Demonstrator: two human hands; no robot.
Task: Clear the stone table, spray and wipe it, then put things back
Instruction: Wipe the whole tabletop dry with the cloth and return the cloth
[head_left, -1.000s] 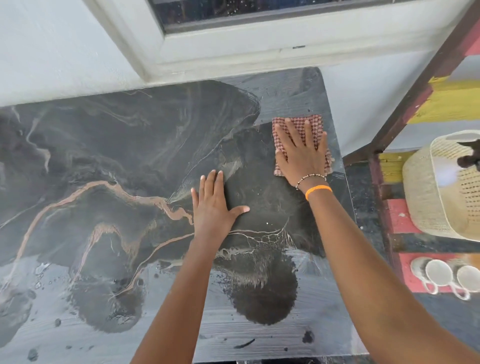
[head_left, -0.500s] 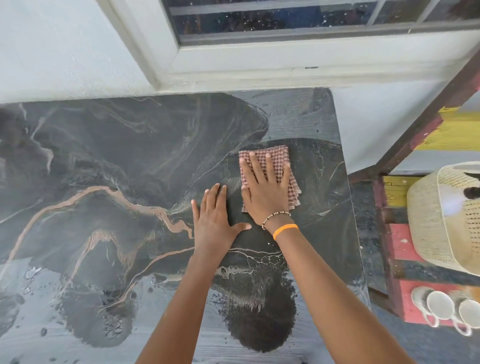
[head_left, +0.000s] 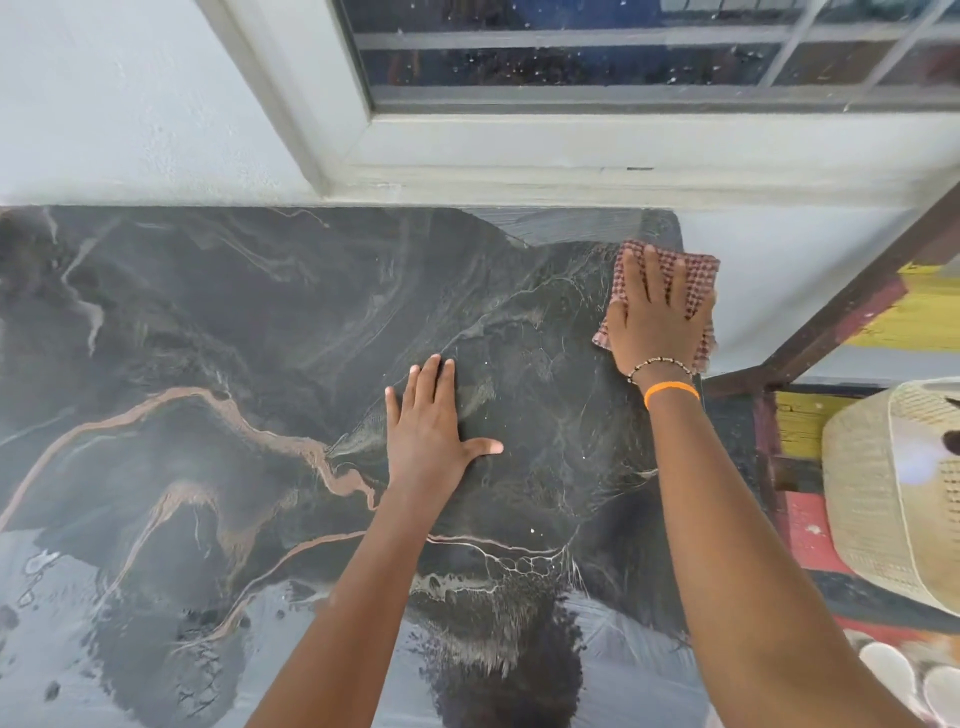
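beneath the window sill, the dark veined stone table (head_left: 208, 322) lies bare and partly wet. your right hand (head_left: 655, 322) presses flat, fingers spread, on the checked cloth (head_left: 698, 283) at the far right corner, its edge hanging just past the slab. that cloth looks soft, light and limp; judge it best held under a broad palm so it won't bunch. your left hand (head_left: 431, 434) rests open, palm down, mid-table, holding nothing. both arms are stretched forward. a woven basket (head_left: 883, 493) sits off to the right.
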